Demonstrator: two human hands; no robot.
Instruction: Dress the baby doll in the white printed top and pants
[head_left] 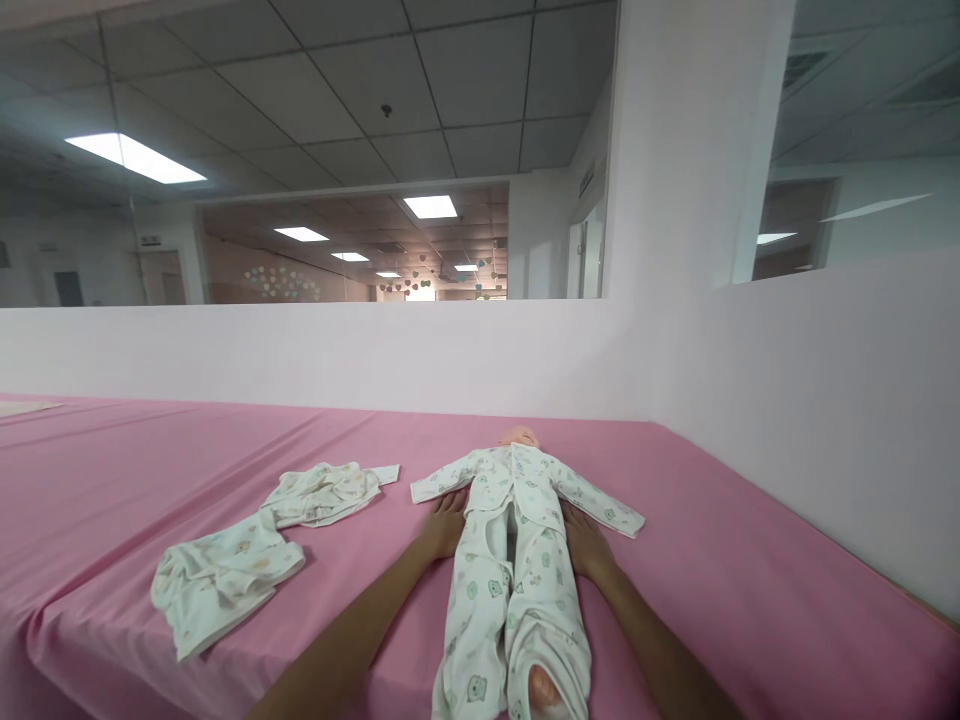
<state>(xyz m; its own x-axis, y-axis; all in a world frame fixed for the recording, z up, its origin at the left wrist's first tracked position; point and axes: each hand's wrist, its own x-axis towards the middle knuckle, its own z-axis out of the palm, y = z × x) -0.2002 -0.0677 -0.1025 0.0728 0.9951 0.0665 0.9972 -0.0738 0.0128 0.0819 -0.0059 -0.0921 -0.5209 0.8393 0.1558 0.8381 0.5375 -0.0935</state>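
A baby doll [520, 436] lies on its back on the pink sheet, head toward the wall. It wears a white printed top [499, 487] with both sleeves spread and matching printed trousers [474, 610]. A bare foot [543, 690] shows in one trouser leg opening; the other foot is not visible. My left hand [448, 525] rests flat against the doll's left-hand side in view, below the sleeve, fingers stretched. On the opposite side, my right hand [585, 540] lies along the waist with fingers extended, their tips partly hidden by the top.
Crumpled white printed baby clothes [232, 565] lie left of my left arm. Pink sheet [375, 600] covers the table, with folds at the left. A white wall [420, 350] with windows borders the back and right. A pale flat item [26, 408] sits at the far left.
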